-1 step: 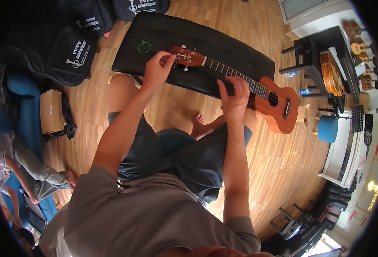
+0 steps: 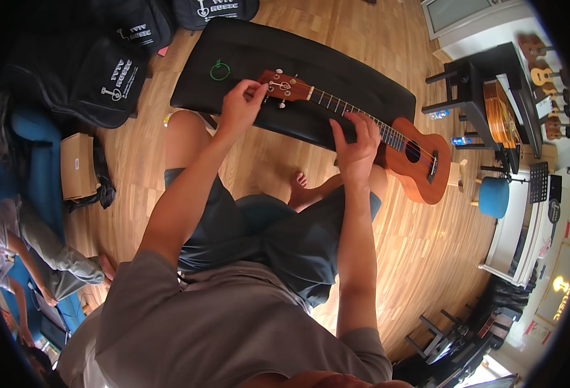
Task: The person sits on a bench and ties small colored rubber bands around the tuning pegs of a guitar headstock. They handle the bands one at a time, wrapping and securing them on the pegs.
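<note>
Black bench (image 2: 249,48), upper centre, is overhung by ukulele (image 2: 409,169), could be tipped if nudged; left hand (image 2: 241,110) pinched at headstock (image 2: 290,86) (on what, can't tell), right hand (image 2: 357,150) loosely spread.

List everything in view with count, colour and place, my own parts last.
Bench: one, black, upper centre
Ukulele: one, reddish, neck over bench
Thin loop: one, green, on bench left of headstock
Bags: at least three, black, upper left
Cardboard box: one, brown, left
Sofa: one, blue, left edge
Co-worker: one, grey clothing, lower left
Guitar: one, tan, right
Wall instruments: several, brown and tan, far right
Music stand: one, black, far right
Stool: one, blue seat, right
Floor: one, brown wood, throughout
Shorts: one pair, dark, centre
Left hand: one, bare, at headstock
Right hand: one, bare, at neck
</note>
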Available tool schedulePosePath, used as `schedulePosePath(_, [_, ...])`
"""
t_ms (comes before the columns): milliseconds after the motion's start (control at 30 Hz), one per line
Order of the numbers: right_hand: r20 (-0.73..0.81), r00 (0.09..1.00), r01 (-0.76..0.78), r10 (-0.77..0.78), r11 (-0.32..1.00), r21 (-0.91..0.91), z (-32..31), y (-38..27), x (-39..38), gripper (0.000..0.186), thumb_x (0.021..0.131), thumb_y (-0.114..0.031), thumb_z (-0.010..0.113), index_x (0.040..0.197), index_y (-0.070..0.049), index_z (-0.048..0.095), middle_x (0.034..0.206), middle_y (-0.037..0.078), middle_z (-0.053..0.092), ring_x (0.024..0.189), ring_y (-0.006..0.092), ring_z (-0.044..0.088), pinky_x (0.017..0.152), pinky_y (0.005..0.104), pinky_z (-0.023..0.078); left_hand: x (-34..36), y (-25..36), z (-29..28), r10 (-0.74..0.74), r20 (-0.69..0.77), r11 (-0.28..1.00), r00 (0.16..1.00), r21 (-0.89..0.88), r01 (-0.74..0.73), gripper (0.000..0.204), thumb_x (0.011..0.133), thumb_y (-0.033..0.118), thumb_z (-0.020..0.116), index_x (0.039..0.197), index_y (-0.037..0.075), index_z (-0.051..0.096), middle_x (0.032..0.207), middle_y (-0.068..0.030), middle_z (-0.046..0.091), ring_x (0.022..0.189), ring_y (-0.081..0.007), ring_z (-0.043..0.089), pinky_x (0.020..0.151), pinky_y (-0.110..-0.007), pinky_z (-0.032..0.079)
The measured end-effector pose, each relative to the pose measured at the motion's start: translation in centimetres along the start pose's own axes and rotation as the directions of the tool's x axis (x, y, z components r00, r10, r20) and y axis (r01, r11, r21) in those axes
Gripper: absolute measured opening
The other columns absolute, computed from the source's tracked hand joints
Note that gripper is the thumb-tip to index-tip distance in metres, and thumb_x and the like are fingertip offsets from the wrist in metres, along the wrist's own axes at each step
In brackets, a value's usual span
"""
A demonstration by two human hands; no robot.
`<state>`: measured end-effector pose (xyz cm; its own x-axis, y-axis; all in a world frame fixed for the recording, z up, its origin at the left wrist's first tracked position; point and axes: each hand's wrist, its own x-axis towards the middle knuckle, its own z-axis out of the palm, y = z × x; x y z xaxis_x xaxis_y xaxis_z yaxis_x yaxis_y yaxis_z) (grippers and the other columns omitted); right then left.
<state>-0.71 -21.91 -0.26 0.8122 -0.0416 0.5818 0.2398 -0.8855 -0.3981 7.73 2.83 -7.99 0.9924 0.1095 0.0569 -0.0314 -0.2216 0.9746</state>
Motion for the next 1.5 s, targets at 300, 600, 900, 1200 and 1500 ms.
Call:
schedulePosePath(300, [0.226, 0.973, 0.108, -0.046, 0.957, -0.269, 3.6, -1.0, 2.7, 0.069, 0.08, -0.043, 0.08, 0.138, -0.013, 0.056, 0.12, 0.008, 0.065, 0.114, 0.0274, 0.061, 0.111, 0.0635, 0.033, -1.8, 2.3, -0.7, -0.324, 0.191, 0.946, 0.927, 0.084, 0.314, 0.032, 0.095, 0.029, 0.071, 0.106, 0.0, 0.067, 0.077, -0.0069, 0.07, 0.062, -0.0132, 0.069, 0.052, -0.027, 0.056])
schedulePosePath(600, [0.18, 0.981, 0.114, -0.067, 0.957, -0.265, 5.3, 0.8, 2.6, 0.045, 0.086, -0.038, 0.076, 0.125, -0.017, 0.067, 0.107, 0.005, 0.067, 0.104, 0.0256, 0.062, 0.107, 0.0561, 0.039, -0.7, 1.8, -1.6, -0.326, 0.335, 0.944, 0.884, 0.066, 0.324, 0.038, 0.098, 0.034, 0.066, 0.115, -0.001, 0.067, 0.086, -0.0063, 0.071, 0.066, -0.0131, 0.07, 0.056, -0.028, 0.057])
schedulePosePath(900, [-0.026, 0.986, 0.154, -0.163, 0.963, -0.221, 4.2, 0.2, 2.7, 0.041, 0.087, -0.033, 0.077, 0.122, -0.014, 0.068, 0.109, 0.006, 0.065, 0.103, 0.0272, 0.061, 0.103, 0.0478, 0.042, -0.9, 2.1, -2.5, -0.204, 0.686, 0.479, 0.699, -0.553, 0.682, 0.045, 0.103, 0.042, 0.057, 0.119, 0.0, 0.065, 0.104, -0.0058, 0.064, 0.084, -0.0152, 0.067, 0.078, -0.03, 0.057])
schedulePosePath(1200, [-0.06, 0.986, 0.141, -0.154, 0.975, -0.174, 4.2, 0.3, 2.1, 0.043, 0.083, -0.031, 0.08, 0.121, -0.014, 0.069, 0.108, 0.005, 0.064, 0.101, 0.0284, 0.06, 0.097, 0.045, 0.044, -2.3, 4.0, -2.3, 0.071, 0.189, 0.995, 0.979, 0.059, -0.084, 0.03, 0.1, 0.029, 0.065, 0.111, 0.002, 0.07, 0.092, -0.0096, 0.07, 0.076, -0.0176, 0.069, 0.07, -0.031, 0.055])
schedulePosePath(1500, [-0.072, 0.986, 0.135, -0.148, 0.977, -0.165, 4.3, 0.3, 2.2, 0.043, 0.082, -0.029, 0.081, 0.121, -0.014, 0.069, 0.107, 0.005, 0.064, 0.101, 0.0272, 0.061, 0.096, 0.044, 0.043, -2.7, 3.7, -1.2, 0.298, 0.058, 0.924, 0.953, 0.232, -0.303, 0.022, 0.096, 0.022, 0.068, 0.095, 0.0, 0.072, 0.085, -0.012, 0.072, 0.067, -0.0257, 0.071, 0.064, -0.036, 0.056])
